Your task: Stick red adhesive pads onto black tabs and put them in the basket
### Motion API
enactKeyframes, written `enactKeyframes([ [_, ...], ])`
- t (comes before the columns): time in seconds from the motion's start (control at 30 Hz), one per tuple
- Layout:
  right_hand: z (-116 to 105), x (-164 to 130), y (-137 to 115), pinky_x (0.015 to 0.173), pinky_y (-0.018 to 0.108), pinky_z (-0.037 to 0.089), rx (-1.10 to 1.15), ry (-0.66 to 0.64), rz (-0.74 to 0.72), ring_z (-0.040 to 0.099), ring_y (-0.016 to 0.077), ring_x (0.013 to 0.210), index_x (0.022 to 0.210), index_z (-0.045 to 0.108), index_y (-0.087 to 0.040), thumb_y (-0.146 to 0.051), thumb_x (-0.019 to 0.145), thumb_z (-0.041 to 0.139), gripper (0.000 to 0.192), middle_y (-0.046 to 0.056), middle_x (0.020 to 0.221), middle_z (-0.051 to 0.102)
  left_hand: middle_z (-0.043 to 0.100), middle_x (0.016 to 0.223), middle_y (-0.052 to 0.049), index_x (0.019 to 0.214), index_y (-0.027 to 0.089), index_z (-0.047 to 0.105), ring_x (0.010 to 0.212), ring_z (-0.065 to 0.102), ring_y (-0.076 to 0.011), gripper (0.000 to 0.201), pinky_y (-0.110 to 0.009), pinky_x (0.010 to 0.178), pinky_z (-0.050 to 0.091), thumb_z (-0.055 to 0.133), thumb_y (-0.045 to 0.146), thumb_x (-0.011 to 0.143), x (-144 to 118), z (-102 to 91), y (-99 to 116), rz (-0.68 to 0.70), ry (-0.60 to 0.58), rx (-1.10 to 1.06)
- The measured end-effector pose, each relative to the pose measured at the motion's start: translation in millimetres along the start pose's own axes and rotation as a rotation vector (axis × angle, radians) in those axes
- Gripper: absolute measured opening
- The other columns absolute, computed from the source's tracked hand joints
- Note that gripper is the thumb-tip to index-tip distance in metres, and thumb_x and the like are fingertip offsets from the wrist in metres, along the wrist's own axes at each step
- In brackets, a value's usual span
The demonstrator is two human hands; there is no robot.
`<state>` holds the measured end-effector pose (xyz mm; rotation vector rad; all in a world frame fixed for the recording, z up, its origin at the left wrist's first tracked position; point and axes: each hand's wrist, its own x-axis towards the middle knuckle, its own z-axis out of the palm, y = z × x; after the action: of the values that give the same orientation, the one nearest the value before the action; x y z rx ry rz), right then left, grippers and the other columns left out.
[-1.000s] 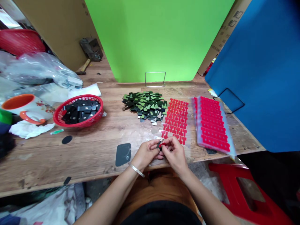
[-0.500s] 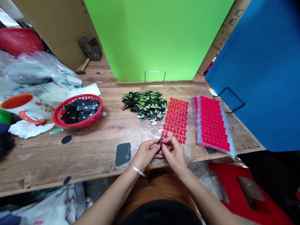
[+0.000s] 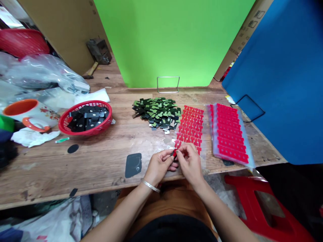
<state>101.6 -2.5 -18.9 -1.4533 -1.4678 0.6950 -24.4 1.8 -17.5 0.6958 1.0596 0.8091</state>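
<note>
Both forearms come up from the bottom edge and meet near the front edge of the wooden tabletop [image 3: 101, 161]; left hand [image 3: 159, 165] sits w/ fingers curled inward, thumb and forefinger pinched on a small dark part [image 3: 173, 153], a silver bracelet [image 3: 150, 185] on its wrist; right hand [image 3: 190, 162] faces it from the other side, fingertips bent down and pinched on the same small piece, where a bit of red shows at approx. the spot the two hands touch; so both hands are grasping, neither released, and the piece is held just above the tabletop's front edge, betw. the fingertips. Just beyond the hands lies a clear sheet of red stickers [image 3: 191, 127], its near end right beside the right hand's knuckles; a pile of dark green parts [image 3: 156, 112] lies just left of that sheet; a stack of red sticker sheets [image 3: 229, 133] lies to the right, near the sheet. Farther left a red basket [image 3: 85, 118] holds black parts; an orange-rimmed mug [image 3: 27, 114] lies on its side beyond it; a dark pad [image 3: 133, 165] lies flat just left of the left hand.
</note>
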Motion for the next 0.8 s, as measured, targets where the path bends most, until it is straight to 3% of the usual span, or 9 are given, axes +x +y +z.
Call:
enactKeyframes([
  [0.47, 4.2, -1.6, 3.8, 0.06, 0.024, 0.043, -0.014, 0.001, 0.04, 0.05, 0.0129, 0.066, 0.078, 0.054, -0.019, -0.02, 0.078, 0.052, 0.003, 0.002, 0.08, 0.051, 0.068, 0.083, -0.009, 0.106, 0.011, 0.06, 0.058, 0.063, -0.0124, 0.047, -0.024, 0.058, 0.052, 0.069, 0.031, 0.065, -1.1, -2.2, -0.7, 0.004, -0.033, -0.005],
  [0.53, 4.5, -1.3, 3.6, 0.057, 0.024, 0.043, 0.02, 0.041, 0.084, 0.05, 0.0114, 0.062, 0.096, 0.053, -0.02, -0.022, 0.076, 0.056, 0.02, 0.002, 0.084, 0.052, 0.068, 0.081, -0.008, 0.106, 0.01, 0.061, 0.06, 0.063, -0.0134, 0.047, -0.025, 0.058, 0.052, 0.07, 0.031, 0.065, -2.7, -2.5, -0.2, 0.008, -0.02, -0.005],
  [0.63, 3.1, 1.9, 1.0, 0.051, 0.022, 0.044, 0.141, 0.074, 0.193, 0.049, 0.0092, 0.055, 0.12, 0.038, -0.022, -0.023, 0.07, 0.063, 0.055, 0.001, 0.087, 0.053, 0.068, 0.078, -0.008, 0.105, 0.01, 0.061, 0.062, 0.063, -0.014, 0.046, -0.025, 0.059, 0.052, 0.069, 0.032, 0.066, -6.4, -0.9, 2.1, 0.026, 0.01, -0.007],
  [0.7, 1.1, 4.8, -2.2, 0.052, 0.022, 0.045, 0.251, -0.014, 0.247, 0.052, 0.01, 0.056, 0.113, 0.045, -0.021, -0.026, 0.071, 0.062, 0.046, 0.0, 0.082, 0.054, 0.068, 0.076, -0.007, 0.106, 0.01, 0.061, 0.063, 0.063, -0.0142, 0.045, -0.025, 0.059, 0.052, 0.069, 0.032, 0.066, -8.9, 1.3, 4.7, 0.046, 0.024, -0.017],
  [0.8, -1.1, 7.2, -7.2, 0.056, 0.022, 0.046, 0.394, -0.159, 0.286, 0.055, 0.0117, 0.061, 0.085, 0.058, -0.017, -0.032, 0.074, 0.06, 0.019, 0.0, 0.071, 0.058, 0.067, 0.075, -0.006, 0.106, 0.011, 0.062, 0.063, 0.063, -0.0144, 0.044, -0.025, 0.058, 0.052, 0.068, 0.031, 0.067, -11.8, 4.4, 8.8, 0.079, 0.034, -0.02],
])
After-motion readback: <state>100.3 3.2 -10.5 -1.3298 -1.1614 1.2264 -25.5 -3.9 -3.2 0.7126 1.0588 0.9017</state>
